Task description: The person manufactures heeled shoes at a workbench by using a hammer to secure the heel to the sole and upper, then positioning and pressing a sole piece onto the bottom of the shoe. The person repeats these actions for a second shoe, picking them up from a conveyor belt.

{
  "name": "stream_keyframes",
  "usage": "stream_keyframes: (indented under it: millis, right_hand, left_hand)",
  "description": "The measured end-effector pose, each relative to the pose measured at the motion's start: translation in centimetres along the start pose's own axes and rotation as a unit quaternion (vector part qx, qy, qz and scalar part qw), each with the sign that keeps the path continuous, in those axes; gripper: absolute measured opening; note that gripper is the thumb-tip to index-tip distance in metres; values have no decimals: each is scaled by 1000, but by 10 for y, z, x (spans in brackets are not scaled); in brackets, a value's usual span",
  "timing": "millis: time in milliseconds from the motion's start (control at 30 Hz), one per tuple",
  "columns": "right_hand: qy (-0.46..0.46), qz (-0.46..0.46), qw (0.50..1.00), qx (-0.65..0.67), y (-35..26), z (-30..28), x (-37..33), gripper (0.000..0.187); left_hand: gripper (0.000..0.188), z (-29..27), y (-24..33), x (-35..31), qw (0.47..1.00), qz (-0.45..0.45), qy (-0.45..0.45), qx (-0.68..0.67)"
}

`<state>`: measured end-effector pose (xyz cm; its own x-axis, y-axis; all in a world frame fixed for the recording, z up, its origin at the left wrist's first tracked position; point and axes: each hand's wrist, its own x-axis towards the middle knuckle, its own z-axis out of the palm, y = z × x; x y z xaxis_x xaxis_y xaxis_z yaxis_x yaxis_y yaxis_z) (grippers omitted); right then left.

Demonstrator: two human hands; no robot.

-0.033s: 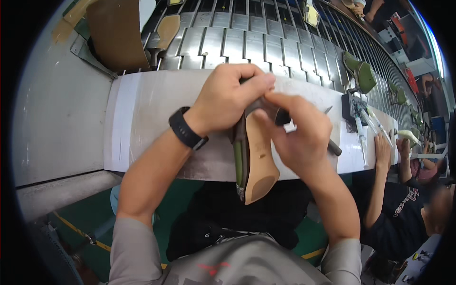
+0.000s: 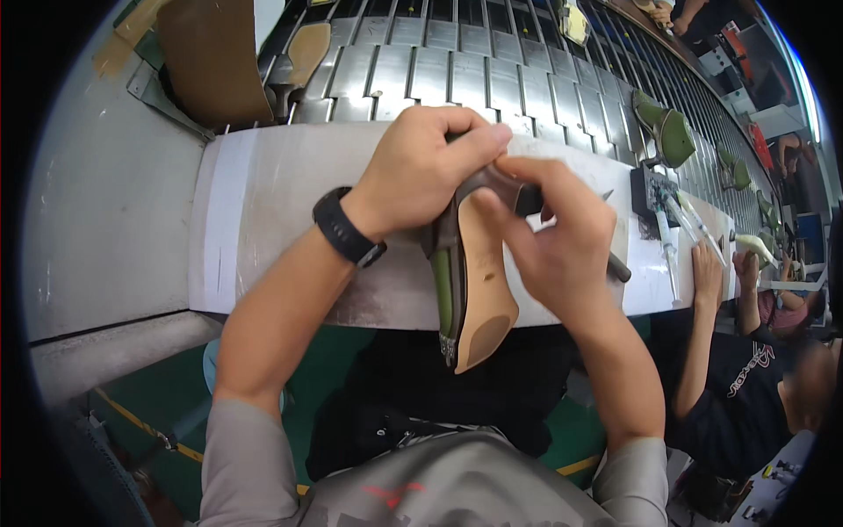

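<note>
A high-heeled shoe (image 2: pixel 483 277) is held sole up over the bench's near edge, its toe toward me. It has a tan sole, a green and dark brown upper and a sparkly trim at the toe. My left hand (image 2: pixel 430 167) is closed round its heel end, the thumb at the top. My right hand (image 2: pixel 566 228) grips the same end from the right, with the forefinger by the heel and the thumb near the sole's back. The heel itself is partly hidden by my fingers. Past my right hand shows a dark handle end (image 2: pixel 619 268).
The pale bench (image 2: pixel 290 220) carries white paper at its left. Behind it runs a metal slat conveyor (image 2: pixel 430 79) with a tan-soled shoe (image 2: pixel 307 57) and green shoes (image 2: pixel 674 136). At right stand a dark holder (image 2: pixel 648 193) with brushes and a co-worker's arm (image 2: pixel 702 303).
Both hands and the shoe sit slightly higher in the picture. My right thumb and forefinger have shifted a little, and more of the heel's brown base shows between my hands.
</note>
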<state>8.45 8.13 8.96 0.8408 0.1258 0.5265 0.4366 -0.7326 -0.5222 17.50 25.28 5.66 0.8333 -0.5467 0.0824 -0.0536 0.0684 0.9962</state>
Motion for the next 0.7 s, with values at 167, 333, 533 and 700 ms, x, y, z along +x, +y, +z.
stream_keyframes:
  millis: [167,333,533,700]
  right_hand:
    - [-143,324,905,237,12,-11,-11,37]
    - [-157,311,882,318,21,-2,-14,43]
    - [-231,318,847,358,26,6,-5,46]
    - [-266,320,834,362,22,4,6,46]
  left_hand:
    - [36,6,-6,7,998,-13,31,52]
    - [36,8,-8,6,998,7,38,57]
    - [37,5,-13,0,998,27,51,33]
    - [52,9,-15,-3,996,44,76,22]
